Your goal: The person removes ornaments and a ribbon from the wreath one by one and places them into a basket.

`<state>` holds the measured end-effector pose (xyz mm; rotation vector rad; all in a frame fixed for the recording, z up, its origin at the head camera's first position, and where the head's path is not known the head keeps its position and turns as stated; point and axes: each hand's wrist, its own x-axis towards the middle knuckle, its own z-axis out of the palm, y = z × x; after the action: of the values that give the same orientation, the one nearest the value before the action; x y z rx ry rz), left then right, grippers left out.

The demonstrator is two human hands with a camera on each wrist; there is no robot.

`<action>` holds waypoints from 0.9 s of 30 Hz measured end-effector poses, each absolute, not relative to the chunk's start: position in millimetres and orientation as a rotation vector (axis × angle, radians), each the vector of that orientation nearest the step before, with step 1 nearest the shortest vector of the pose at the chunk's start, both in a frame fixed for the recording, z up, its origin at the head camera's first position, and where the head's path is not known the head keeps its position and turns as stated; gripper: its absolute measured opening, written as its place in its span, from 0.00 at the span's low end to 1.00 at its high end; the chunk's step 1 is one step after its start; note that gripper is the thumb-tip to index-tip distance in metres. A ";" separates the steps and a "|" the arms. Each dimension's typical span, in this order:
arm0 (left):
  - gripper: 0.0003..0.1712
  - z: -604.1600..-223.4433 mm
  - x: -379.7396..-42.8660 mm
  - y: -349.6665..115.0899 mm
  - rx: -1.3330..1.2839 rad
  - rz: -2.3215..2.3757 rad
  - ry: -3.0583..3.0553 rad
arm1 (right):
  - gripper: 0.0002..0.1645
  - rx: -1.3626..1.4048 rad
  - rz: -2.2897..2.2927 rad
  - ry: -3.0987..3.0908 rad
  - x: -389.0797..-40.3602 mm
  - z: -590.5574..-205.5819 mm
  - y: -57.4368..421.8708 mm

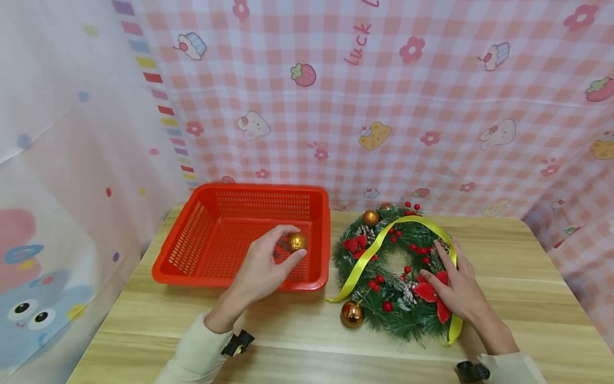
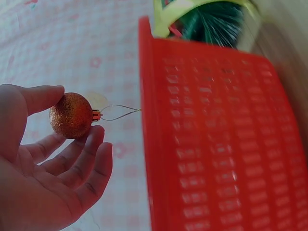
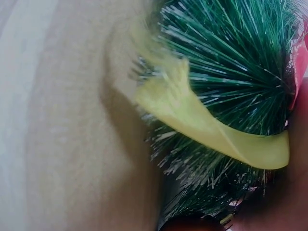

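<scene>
My left hand pinches a gold glitter Christmas ball between thumb and fingers, above the right part of the red plastic basket. In the left wrist view, the ball has a metal cap and a thin hanging loop. A green Christmas wreath lies on the table right of the basket, with red berries, red flowers and pine cones. Across it runs a yellow ribbon. My right hand rests on the wreath's right side by a red flower, fingers spread and fairly straight.
A shiny copper ball sits at the wreath's front left edge, and another gold ball at its back left. The wooden table meets a pink checked cloth behind and a pale curtain at the left.
</scene>
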<state>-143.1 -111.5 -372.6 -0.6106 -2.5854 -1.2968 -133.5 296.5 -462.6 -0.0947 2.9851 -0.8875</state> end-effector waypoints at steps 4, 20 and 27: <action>0.22 -377.6 -146.2 -124.4 -0.564 -1.283 -2.597 | 0.50 -0.096 -0.885 2.984 -132.8 -462.5 297.6; 0.20 -393.0 -155.2 -152.1 -0.449 -1.285 -2.647 | 0.50 -0.095 -0.887 2.981 -134.3 -463.2 297.4; 0.21 -394.5 -156.2 -153.4 -0.434 -1.266 -2.663 | 0.50 -0.088 -0.888 2.977 -133.5 -463.6 298.1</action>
<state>-156.2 -153.4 -394.5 -0.4344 -2.6632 -1.2656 -133.5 298.1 -463.6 -0.0877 2.9772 -0.8881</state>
